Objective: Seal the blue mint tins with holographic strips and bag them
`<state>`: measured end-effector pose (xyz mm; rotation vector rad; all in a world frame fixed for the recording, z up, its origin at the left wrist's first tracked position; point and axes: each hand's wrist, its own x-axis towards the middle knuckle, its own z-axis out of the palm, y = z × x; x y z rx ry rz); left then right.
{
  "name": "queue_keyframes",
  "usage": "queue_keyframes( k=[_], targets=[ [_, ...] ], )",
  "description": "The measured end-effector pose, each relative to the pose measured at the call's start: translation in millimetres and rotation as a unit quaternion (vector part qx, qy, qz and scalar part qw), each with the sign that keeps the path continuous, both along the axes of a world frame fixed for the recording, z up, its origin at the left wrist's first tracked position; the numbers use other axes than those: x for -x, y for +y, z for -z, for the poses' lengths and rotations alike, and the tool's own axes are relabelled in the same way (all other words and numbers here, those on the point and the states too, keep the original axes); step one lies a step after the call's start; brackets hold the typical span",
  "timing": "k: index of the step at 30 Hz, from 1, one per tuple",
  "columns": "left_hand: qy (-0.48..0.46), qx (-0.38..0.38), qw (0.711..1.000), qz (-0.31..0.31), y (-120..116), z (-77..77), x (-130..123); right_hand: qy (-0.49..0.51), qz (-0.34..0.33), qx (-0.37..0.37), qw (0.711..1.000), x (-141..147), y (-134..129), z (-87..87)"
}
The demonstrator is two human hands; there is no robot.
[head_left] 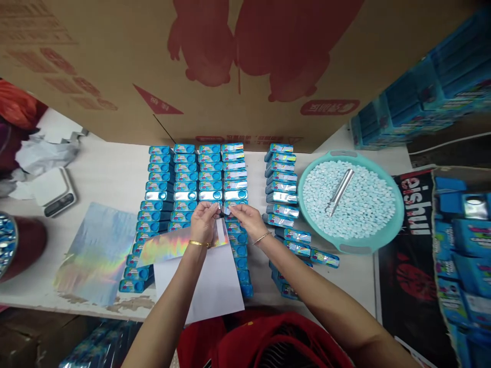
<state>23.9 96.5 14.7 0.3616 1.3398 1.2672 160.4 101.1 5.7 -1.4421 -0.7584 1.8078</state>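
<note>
Sticker (226, 210) in right hand (245, 220) beside left hand (205, 219), open tabletop (256, 176) gap ahead

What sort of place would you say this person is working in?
Probably a small packing workshop: rows of matching blue packs stand beside a basin of pale tablets, with a large printed carton behind them.

Carton (126, 61): brown cardboard, matt. Blue packs (209, 166): smooth, glossy; metal or plastic unclear. 2 iridescent sheets (97, 250): smooth, mirror-like, rainbow sheen. White sheet (209, 286): paper-like, matt. Basin (399, 204): smooth teal plastic. Cylinder (341, 190): shiny, silvery, metal-like. Tabletop (103, 189): pale, rough where chipped along edge. Bangle (199, 244): polished, gold-toned. Clothing (238, 342): red cloth.
</note>
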Motion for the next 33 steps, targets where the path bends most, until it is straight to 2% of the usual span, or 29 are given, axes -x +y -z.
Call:
queue_keyframes(
  k=[5, 7, 10, 12, 14, 17, 20, 24, 28, 31, 33],
  targets=[
    [0.041, -0.008, 0.999, 0.019, 17.2, 3.2, -10.1, -0.031, 0.082, -0.033, 0.996, -18.7, 17.9, 5.3],
    [0.038, -0.012, 0.999, 0.016, 21.3, 4.0, -13.8, -0.025, 0.105, -0.004, 0.994, -23.1, 24.1, 8.9],
    [0.030, -0.016, 0.999, 0.021, 23.1, 5.2, -17.4, 0.023, 0.092, 0.079, 0.992, -24.1, 26.8, 11.6],
    [0.049, -0.016, 0.998, 0.032, 22.6, 7.0, -18.6, 0.041, 0.072, 0.088, 0.993, -22.9, 24.9, 11.7],
    [0.085, -0.014, 0.995, 0.051, 22.1, 9.8, -19.9, 0.022, 0.074, 0.035, 0.996, -22.6, 22.2, 12.1],
    [0.163, -0.015, 0.983, 0.079, 23.7, 15.6, -23.9, -0.043, 0.095, -0.087, 0.991, -26.3, 21.6, 16.6],
    [0.314, -0.044, 0.944, 0.086, 28.7, 21.6, -30.1, -0.151, 0.084, -0.171, 0.970, -33.4, 26.3, 25.8],
    [0.496, -0.059, 0.860, 0.103, 36.5, 27.8, -38.7, -0.263, 0.063, -0.231, 0.935, -40.3, 33.7, 39.7],
    [0.584, -0.009, 0.802, 0.124, 39.6, 32.7, -45.1, -0.310, 0.050, -0.257, 0.914, -41.9, 37.9, 50.3],
    [0.610, 0.008, 0.780, 0.138, 40.0, 35.6, -47.7, -0.332, 0.036, -0.265, 0.905, -42.2, 40.4, 57.8],
    [0.620, 0.022, 0.771, 0.145, 40.6, 36.6, -48.3, -0.332, 0.030, -0.253, 0.908, -41.6, 41.5, 63.7]
  ],
)
